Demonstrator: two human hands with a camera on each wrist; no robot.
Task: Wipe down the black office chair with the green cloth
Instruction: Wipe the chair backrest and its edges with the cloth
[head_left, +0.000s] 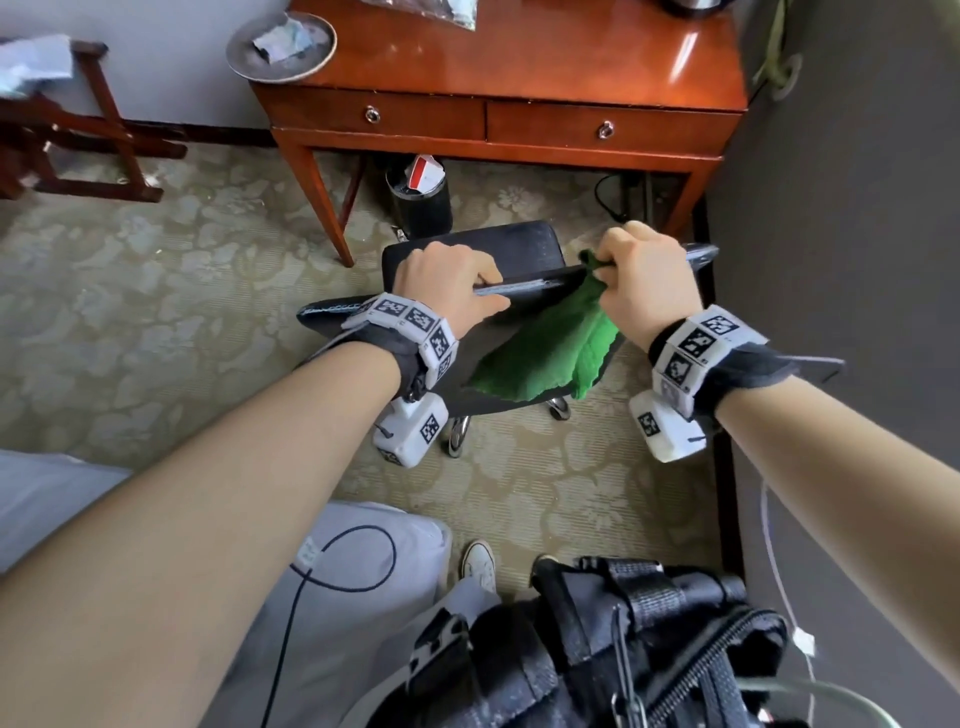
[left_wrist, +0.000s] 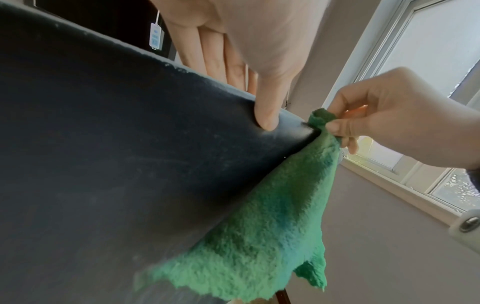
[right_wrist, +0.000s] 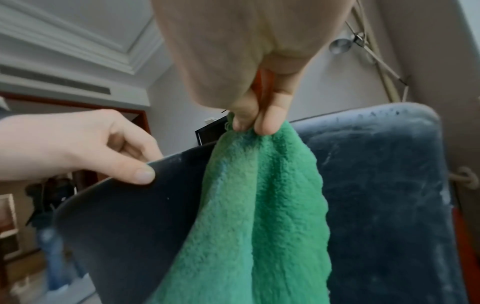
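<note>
Early in the wipe, by the look of it: pale dust streaks on the black padded office chair (right_wrist: 376, 185), centre of the head view, below the glossy red-brown wooden desk (head_left: 519, 57) at 12 o'clock. Left hand (head_left: 447, 280) clamped on the backrest's top edge, thumb (left_wrist: 267, 119) pressed to the rear face. Right hand (head_left: 644, 280) at 3 o'clock of it, fingertips (right_wrist: 267, 123) pinching a corner of the fluffy green cloth (head_left: 550, 353), hanging loose down the back. Seat mostly hidden; arms and most of the base out of sight.
</note>
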